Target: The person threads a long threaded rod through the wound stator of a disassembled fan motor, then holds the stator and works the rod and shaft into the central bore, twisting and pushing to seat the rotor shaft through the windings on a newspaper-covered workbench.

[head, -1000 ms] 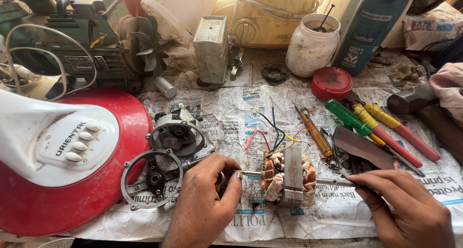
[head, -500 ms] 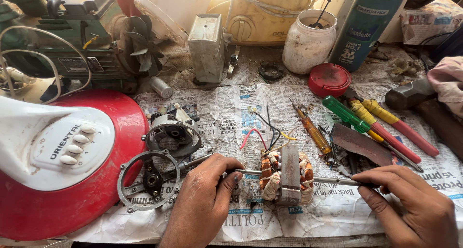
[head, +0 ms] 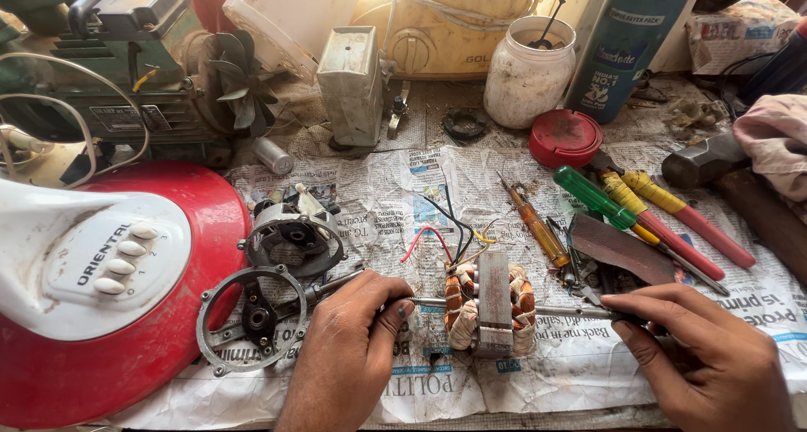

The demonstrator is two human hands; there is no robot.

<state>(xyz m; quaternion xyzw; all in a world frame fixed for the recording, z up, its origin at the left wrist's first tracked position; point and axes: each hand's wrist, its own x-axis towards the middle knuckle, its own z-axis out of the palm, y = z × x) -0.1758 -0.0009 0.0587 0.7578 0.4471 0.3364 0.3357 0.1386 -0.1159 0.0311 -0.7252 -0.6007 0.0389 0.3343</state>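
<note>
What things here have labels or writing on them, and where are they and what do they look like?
Tall teal-blue printed pack: back right, upright, white label patch.
Red round plastic fan base: left side, white control panel with buttons and dark lettering.
Green metal machine: back left, small grey nameplate.
Printed newspaper sheets: spread under everything, black text, small colour pictures.
Cream plastic appliance: back centre, dark lettering at its lower edge.

Light: bright, warm, from far centre; glare on the white panel point(head: 294, 12)
Shadows: soft, short, under both hands on the newspaper point(head: 403, 197)
Focus: sharp at centre; no motion blur
Edges: wide-angle bending at left and right
</note>
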